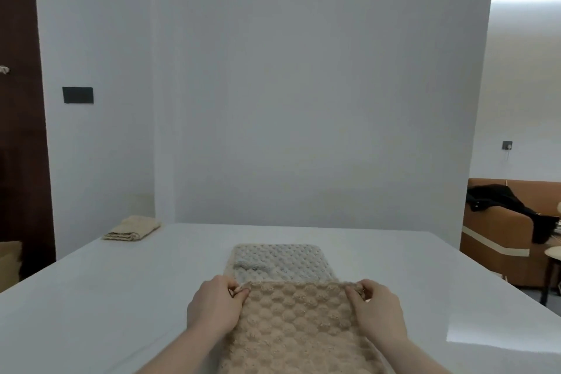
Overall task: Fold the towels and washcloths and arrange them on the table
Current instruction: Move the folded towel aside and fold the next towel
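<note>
White tabletop [121, 297] carries a beige bubble-textured towel [300, 328], its grey underside showing beyond the fold, long axis running straight away from the person. Left hand [214, 305] and right hand [378, 307] each pinch a folded-edge corner. Far left lies a folded beige washcloth [133, 228].

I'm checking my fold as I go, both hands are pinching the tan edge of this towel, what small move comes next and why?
Probably carry that edge forward. The left hand and right hand pinch the corners of the towel, whose grey far half lies flat and uncovered on the table.
</note>
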Available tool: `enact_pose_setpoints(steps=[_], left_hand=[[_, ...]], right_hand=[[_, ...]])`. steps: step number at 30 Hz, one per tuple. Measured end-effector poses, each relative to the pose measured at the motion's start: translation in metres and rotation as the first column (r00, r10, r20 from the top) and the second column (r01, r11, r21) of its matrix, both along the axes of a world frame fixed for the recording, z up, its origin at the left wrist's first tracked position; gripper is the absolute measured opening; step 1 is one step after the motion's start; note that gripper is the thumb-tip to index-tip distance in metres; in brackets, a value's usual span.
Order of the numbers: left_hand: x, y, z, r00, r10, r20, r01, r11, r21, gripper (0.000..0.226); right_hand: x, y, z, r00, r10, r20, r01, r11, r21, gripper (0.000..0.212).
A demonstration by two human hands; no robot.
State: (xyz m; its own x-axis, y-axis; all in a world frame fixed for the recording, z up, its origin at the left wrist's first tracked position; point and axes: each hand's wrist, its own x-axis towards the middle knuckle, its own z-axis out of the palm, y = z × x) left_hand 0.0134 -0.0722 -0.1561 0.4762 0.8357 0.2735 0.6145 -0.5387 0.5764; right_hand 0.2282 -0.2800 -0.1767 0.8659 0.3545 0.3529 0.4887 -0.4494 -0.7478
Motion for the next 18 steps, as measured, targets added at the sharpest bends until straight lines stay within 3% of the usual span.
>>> enact_pose_setpoints(steps=[4,8,18], left_hand=[[0.016,0.008,-0.013,0.994,0.024,0.103,-0.027,0.999,0.033,0.034],[0.025,0.015,-0.018,0.975,-0.016,0.220,0.005,0.999,0.051,0.015],[0.027,0.028,-0.054,0.952,-0.078,0.295,0.078,0.997,0.011,0.016]], right_hand=[[0.006,0.014,-0.007,0.999,0.039,-0.028,-0.036,0.993,0.115,0.026],[0.010,0.024,-0.006,0.998,0.058,-0.030,-0.049,0.972,0.231,0.017],[0.018,0.028,-0.030,0.998,0.066,-0.015,-0.060,0.966,0.253,0.011]])
